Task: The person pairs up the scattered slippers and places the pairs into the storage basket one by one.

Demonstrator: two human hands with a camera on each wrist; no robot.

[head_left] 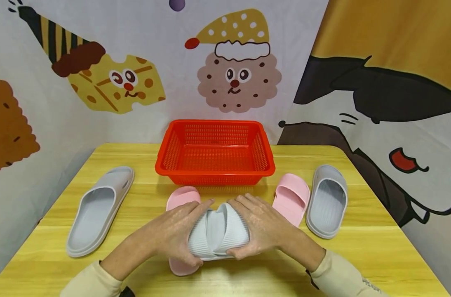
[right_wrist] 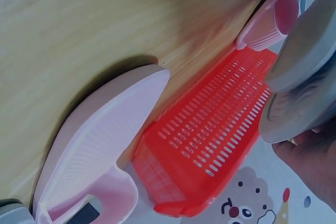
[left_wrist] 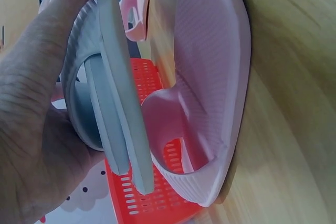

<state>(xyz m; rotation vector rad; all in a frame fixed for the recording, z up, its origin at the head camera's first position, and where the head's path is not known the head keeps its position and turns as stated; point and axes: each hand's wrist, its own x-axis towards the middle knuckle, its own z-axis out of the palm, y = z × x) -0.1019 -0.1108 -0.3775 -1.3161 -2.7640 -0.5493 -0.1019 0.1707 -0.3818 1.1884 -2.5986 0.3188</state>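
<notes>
Both hands hold a pair of pale grey-blue slippers (head_left: 219, 233) pressed together, one tucked into the other, above the table's front half. My left hand (head_left: 177, 231) grips their left side, its thumb low and fingers over the far side. On the right side, my right hand (head_left: 260, 225) grips them the same way. In the left wrist view the two pale soles (left_wrist: 118, 93) lie face to face, apart from the pink slipper (left_wrist: 210, 72) beyond. That left pink slipper (head_left: 182, 196) lies on the table, partly hidden by the left hand.
A red plastic basket (head_left: 214, 179) stands at the table's back middle. Another pink slipper (head_left: 301, 194) lies right of the hands, beside a grey slipper (head_left: 327, 227). A second grey slipper (head_left: 93, 222) lies at the left. A cartoon-printed cloth (head_left: 181, 82) hangs behind the table.
</notes>
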